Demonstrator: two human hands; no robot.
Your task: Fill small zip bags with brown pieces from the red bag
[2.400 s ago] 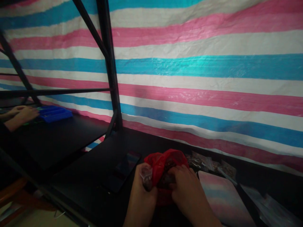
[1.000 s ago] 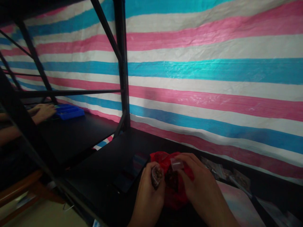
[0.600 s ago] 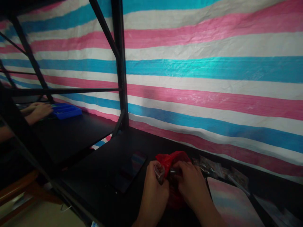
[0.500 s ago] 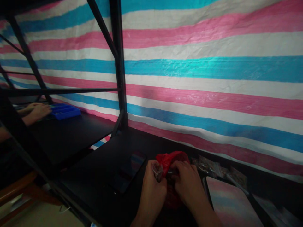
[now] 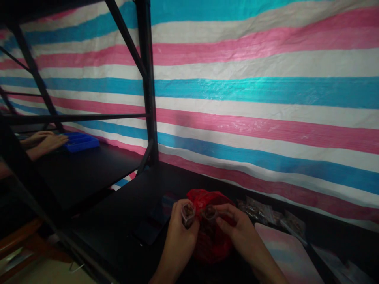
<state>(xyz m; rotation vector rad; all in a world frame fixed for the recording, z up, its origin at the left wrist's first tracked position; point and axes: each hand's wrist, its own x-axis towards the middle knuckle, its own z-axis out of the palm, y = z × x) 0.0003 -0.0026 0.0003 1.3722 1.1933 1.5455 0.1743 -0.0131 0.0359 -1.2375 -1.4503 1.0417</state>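
Note:
My left hand (image 5: 182, 232) is closed round a small clear plastic bag (image 5: 188, 215), whose mouth faces up and shows brownish contents. Between the thumb and fingers of my right hand (image 5: 237, 227) is a small round clear cup (image 5: 210, 212) with something dark brown inside; its exact kind is hard to make out. Both hands are over a crumpled red plastic bag (image 5: 214, 246) that stands open on the black desk. Dark bits show inside it, too dim to name.
Several small clear bags (image 5: 256, 208) with dark contents lie behind my right hand. A shiny tablet-like panel (image 5: 286, 248) sits at right, a dark phone (image 5: 152, 227) at left. Beyond the black frame post (image 5: 149, 86), another person's hands (image 5: 49, 142) are by a blue tray (image 5: 81, 142).
My right hand has come up out of the red bag and now shows the round cup. My left hand has shifted slightly left, still holding the clear bag. The red bag is more exposed.

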